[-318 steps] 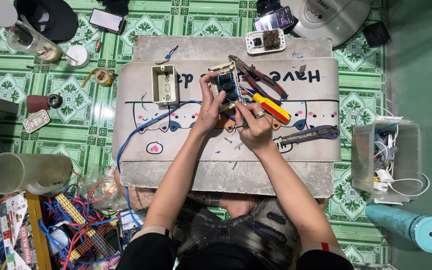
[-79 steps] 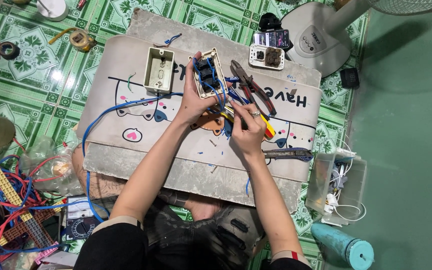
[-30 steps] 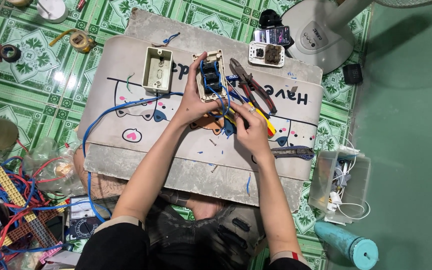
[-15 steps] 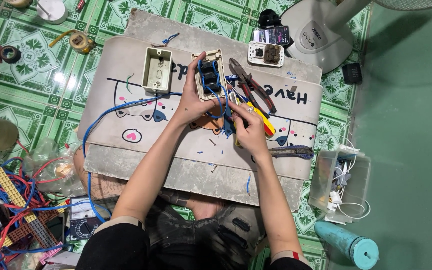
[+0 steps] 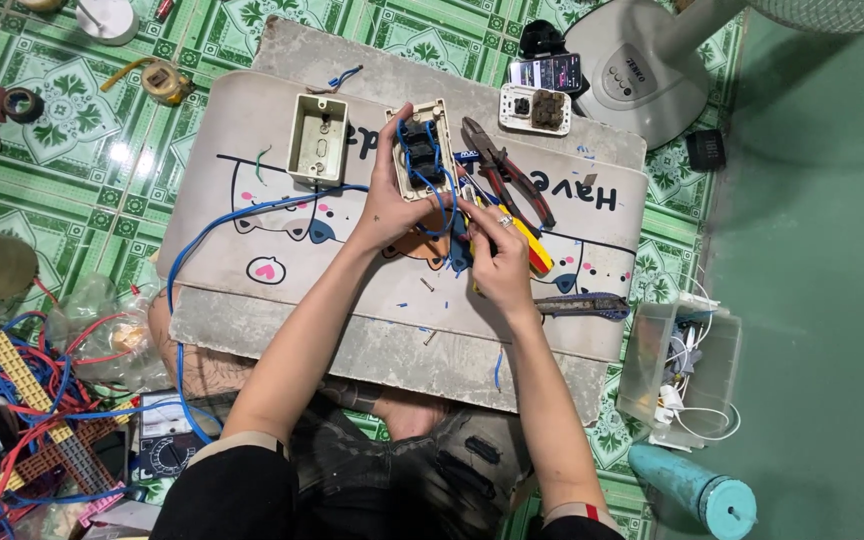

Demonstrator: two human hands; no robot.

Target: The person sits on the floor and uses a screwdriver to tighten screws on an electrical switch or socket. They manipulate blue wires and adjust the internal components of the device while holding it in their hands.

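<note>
My left hand grips a cream switch plate by its left edge, back side up, with blue wires looped across it. My right hand is closed on a screwdriver and pinches the blue wires just below the plate. A long blue wire runs from the plate leftward and down off the mat. Both hands work over a pale cartoon-printed mat on a grey board.
An empty cream wall box lies left of the plate. Red-handled pliers, a yellow-handled tool, a utility knife and a socket plate lie to the right. A fan base, phone, clear box, teal bottle and wire pile surround.
Over the last second the hands have barely shifted; the left keeps the switch plate and the right stays on the wires below it. Earlier the camera view moved left.
</note>
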